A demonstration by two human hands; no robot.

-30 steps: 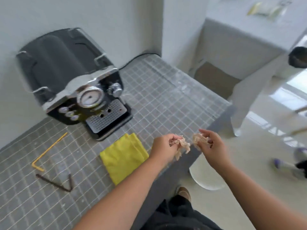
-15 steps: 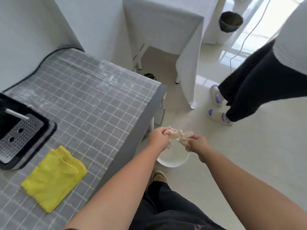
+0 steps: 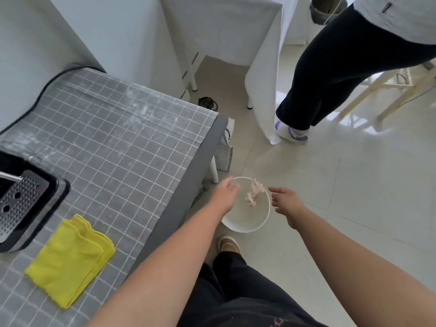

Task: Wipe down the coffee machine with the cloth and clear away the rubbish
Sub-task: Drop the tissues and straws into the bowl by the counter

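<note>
- Reaching over the white bin (image 3: 245, 226), both hands have loose, spread fingers and hold nothing: left hand (image 3: 225, 193) above its near-left rim, right hand (image 3: 286, 204) just past its right rim.
- Crumpled pale rubbish (image 3: 253, 193) shows between them, inside the bin's outline.
- Left of the bin, the yellow cloth (image 3: 70, 260) lies folded on the gridded table (image 3: 122, 142), beside the coffee machine (image 3: 21, 204).

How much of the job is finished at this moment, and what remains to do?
Done: the crumpled rubbish is at the mouth of the white bin on the floor.
In hand: nothing; the left hand and right hand are open above the bin.
Left: the yellow cloth lies folded on the table beside the coffee machine, so wiping may remain.
</note>
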